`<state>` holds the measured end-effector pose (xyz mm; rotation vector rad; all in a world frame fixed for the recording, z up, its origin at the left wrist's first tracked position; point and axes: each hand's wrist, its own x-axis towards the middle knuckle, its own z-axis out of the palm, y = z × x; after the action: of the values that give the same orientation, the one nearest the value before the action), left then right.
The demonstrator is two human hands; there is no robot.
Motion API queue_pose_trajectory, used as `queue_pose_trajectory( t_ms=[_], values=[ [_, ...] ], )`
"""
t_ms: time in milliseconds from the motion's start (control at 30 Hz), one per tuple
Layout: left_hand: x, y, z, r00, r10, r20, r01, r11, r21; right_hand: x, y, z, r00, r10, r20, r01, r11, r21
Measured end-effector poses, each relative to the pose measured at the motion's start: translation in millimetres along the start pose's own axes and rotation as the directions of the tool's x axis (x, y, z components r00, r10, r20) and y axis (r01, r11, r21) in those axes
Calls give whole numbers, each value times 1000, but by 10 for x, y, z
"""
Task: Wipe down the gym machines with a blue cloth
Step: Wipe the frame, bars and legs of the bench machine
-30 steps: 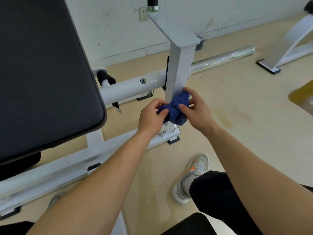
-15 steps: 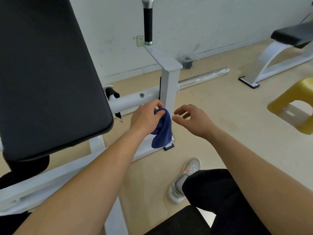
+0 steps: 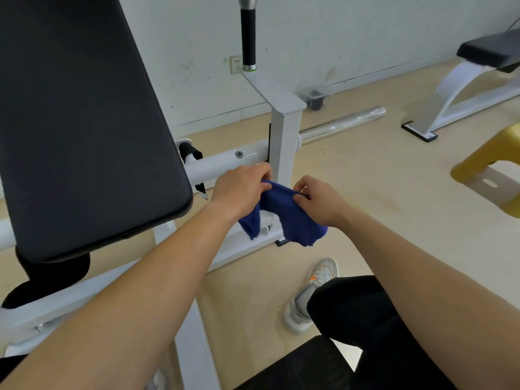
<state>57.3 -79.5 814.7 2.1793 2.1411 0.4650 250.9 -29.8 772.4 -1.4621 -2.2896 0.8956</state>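
In the middle of the frame, the left hand (image 3: pixel 239 190) and the right hand (image 3: pixel 318 199) each pinched the blue cloth (image 3: pixel 284 212); it hung between them, before the white post (image 3: pixel 284 147).

Left hand (image 3: pixel 239 190) and right hand (image 3: pixel 318 201) each pinch the blue cloth (image 3: pixel 284 212), stretched between them with ends hanging | cloth in front of white upright post (image 3: pixel 285 142) | black pad (image 3: pixel 78 116) at left | yellow stool (image 3: pixel 495 170) far right | grey shoe (image 3: pixel 309 296) on floor, near
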Motion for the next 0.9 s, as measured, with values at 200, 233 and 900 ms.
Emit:
queue_pose_trajectory(
  t_ms=[200,233,900],
  values=[
    [-62,-146,10,984,-79,159,123,950,-288,-111,134,-327,990,-62,130,61,998,8],
    [-61,-167,4,983,-82,167,131,941,-310,-121,164,-392,987,-69,143,67,998,16],
    [185,395,-160,668,-559,-491,132,739,-661,228,-610,-492,798,338,-500,113,731,673]
  ],
)
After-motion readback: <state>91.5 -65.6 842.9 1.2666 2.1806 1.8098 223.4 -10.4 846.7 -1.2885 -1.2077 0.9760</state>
